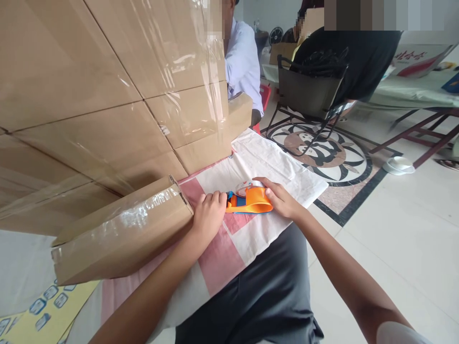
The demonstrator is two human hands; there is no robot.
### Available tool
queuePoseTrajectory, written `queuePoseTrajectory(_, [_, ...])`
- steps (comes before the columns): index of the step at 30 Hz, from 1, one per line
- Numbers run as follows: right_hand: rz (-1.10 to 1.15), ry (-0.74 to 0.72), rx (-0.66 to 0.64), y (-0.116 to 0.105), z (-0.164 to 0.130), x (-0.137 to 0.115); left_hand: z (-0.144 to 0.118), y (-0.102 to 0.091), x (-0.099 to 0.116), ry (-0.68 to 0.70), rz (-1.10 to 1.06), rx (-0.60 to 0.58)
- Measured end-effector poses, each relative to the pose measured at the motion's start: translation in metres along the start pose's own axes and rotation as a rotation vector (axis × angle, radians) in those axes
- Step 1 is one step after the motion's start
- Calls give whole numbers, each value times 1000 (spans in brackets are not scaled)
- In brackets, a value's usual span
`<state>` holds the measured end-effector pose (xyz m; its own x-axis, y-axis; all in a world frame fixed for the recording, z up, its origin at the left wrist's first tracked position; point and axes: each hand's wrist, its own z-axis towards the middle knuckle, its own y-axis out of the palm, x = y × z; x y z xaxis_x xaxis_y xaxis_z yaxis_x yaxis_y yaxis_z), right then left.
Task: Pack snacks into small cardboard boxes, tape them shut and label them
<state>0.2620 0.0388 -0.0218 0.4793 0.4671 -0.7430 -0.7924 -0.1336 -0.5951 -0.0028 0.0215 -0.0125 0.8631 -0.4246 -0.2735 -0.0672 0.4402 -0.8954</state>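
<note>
On the white-and-pink cloth (287,167) over the lap: orange tape dispenser (251,200) lying flat, right hand (281,199) curled over its far end, left hand (209,215) fisted at its near end, hard against the taped cardboard box (122,234). Both hands closed on the dispenser, close together. Risk, likely: cutting edge near fingers; box tipping off the surface edge; cloth sliding.
</note>
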Motion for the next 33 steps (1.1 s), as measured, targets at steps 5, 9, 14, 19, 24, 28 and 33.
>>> queuePoseTrajectory(5, [-136, -120, -121, 0, -28, -6, -13, 5, 6, -13, -25, 8])
queuePoseTrajectory(9, [-349, -323, 20, 13, -52, -2, -34, -2, 10, 31, -49, 64])
queuePoseTrajectory(14, [-480, -512, -12, 14, -72, 5, -64, -11, 15, 142, -18, 254])
queuePoseTrajectory(19, [-396, -540, -65, 9, -77, -5, -70, -13, 17, 132, -19, 272])
queuePoseTrajectory(24, [-369, -518, 0, 11, -83, -7, -68, -16, 18, 156, -47, 280])
queuePoseTrajectory(28, [-439, -504, 49, 11, -91, -6, -71, -20, 17, 185, -35, 305])
queuePoseTrajectory(33, [-500, -448, 68, 1, -99, -12, -74, -26, 14, 206, -75, 338])
